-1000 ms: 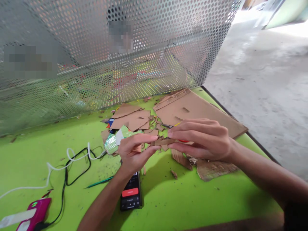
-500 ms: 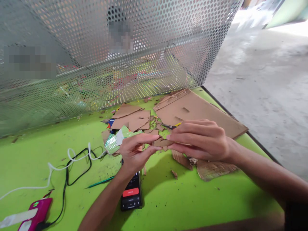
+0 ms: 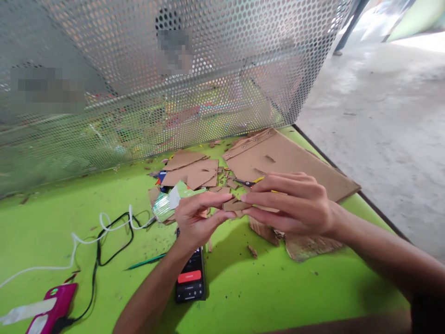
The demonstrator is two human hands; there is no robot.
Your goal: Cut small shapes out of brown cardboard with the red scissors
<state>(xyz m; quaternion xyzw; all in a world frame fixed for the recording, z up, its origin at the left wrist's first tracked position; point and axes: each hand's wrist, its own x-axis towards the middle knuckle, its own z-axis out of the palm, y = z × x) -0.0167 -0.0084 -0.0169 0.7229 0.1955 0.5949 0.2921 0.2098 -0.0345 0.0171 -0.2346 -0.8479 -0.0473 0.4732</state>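
A small brown cardboard piece is pinched between both hands above the green table. My left hand grips its left side between thumb and forefinger. From the right, my right hand closes its fingertips on the other side. Behind the right fingers lie scissors with yellow on the handle, partly hidden by that hand. Cardboard scraps rest below the right hand, and a torn flat piece lies under its wrist. Close beside the left hand is a green and white wrapper.
A perforated metal screen rises behind the table. Large cardboard sheets lie at the right edge. A phone is under my left forearm, near a green pencil. Cables and a magenta power bank lie left.
Both hands keep their pinch on the cardboard piece, almost unmoved. The view shifts slightly. A person's leg now shows at the top right, beyond the screen.
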